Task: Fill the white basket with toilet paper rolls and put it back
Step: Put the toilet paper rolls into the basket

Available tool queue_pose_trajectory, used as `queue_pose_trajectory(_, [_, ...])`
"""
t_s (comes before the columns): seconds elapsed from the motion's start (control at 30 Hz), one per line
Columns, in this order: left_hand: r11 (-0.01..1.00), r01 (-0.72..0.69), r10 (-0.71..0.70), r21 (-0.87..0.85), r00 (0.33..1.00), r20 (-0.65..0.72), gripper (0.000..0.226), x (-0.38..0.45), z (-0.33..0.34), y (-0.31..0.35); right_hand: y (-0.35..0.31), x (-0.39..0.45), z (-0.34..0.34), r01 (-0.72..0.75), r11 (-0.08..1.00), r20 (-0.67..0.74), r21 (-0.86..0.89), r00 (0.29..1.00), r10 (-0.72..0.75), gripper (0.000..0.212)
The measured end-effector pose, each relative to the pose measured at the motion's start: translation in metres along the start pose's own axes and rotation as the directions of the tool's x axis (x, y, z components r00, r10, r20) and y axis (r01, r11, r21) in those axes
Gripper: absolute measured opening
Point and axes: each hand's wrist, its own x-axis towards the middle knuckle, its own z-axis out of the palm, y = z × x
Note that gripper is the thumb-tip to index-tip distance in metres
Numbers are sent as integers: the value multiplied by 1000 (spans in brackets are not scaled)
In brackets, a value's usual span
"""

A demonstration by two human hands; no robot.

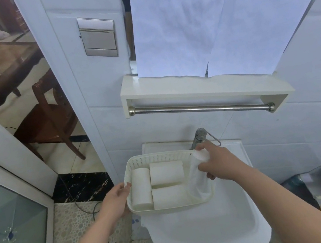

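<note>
Over the sink (209,227), I've got the white basket (160,158) steadied at its left rim by my left hand (115,201), three toilet paper rolls (166,172) inside; my right hand (217,162) pinches a thin white bag (200,181) at the right end, probably emptying it.

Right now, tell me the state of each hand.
Left hand: grips the left rim of the white basket.
Right hand: fingers pinch a thin white plastic bag over the basket.
</note>
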Motion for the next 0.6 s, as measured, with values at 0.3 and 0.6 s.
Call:
queue_pose_trajectory(0.3, [999, -8, 7, -48, 1000, -13, 23, 1, 3, 0, 5, 42, 31, -143, 990, 89, -18, 985, 144, 63])
queue_pose_trajectory(0.6, [998, -10, 11, -67, 1000, 16, 23, -1, 2, -2, -5, 63, 57, -29, 873, 56, -487, 996, 65, 8])
